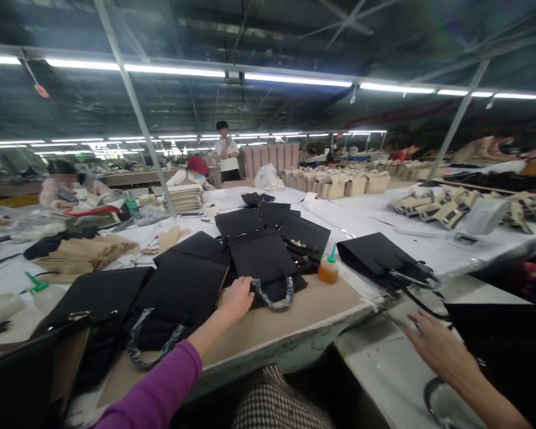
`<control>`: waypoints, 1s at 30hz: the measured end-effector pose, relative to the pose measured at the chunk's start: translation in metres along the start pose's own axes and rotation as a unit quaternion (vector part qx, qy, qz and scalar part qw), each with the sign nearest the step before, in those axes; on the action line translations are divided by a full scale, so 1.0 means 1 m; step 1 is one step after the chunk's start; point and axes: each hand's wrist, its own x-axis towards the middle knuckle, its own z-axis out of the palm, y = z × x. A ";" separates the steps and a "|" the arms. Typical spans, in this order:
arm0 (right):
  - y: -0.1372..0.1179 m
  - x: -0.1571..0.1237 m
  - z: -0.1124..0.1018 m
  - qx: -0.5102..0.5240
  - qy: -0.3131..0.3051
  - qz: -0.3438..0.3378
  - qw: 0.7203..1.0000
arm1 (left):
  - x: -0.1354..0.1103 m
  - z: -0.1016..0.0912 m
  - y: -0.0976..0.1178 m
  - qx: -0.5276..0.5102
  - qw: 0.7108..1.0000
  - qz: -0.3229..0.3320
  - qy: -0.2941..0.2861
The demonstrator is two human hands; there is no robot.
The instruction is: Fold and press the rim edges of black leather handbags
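Observation:
My left hand [237, 298], in a purple sleeve, has bent fingers closed at the edge of a black handbag [264, 256], beside the end of its plastic-wrapped handle [277, 302]. That bag lies flat on a brown board [312, 310], overlapping other black bags [306, 232]. Over the lower side table, my right hand [433, 339] is open with fingers stretched out, close to a thin black strap [424, 302]. To its right stands a large black bag panel [500, 351]. Beyond the fingers lies another black bag [379, 256] with a wrapped handle.
A glue bottle [329, 268] with a green nozzle stands near the board's right end. More black bags [183, 280] lie at left, near brown paper pieces [93, 253]. Beige bag parts [455, 205] are piled at far right. Co-workers [227, 152] are in the background.

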 end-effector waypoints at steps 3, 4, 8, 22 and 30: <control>-0.052 0.002 0.036 0.038 -0.076 -0.021 0.996 | 0.029 0.001 -0.008 -0.037 0.995 -0.049 0.076; -0.066 0.001 0.045 0.048 -0.091 -0.026 0.994 | 0.038 0.002 -0.010 -0.061 0.991 -0.071 0.098; -0.108 -0.006 0.067 0.065 -0.133 -0.026 0.989 | 0.063 0.004 -0.014 -0.205 0.961 -0.139 0.124; -0.226 -0.050 -0.031 0.253 0.231 -0.196 0.919 | -0.001 -0.073 0.098 -0.561 0.821 0.009 0.104; -0.269 -0.065 -0.167 0.463 0.240 -0.267 0.810 | -0.114 -0.149 0.155 -0.525 0.826 0.185 0.089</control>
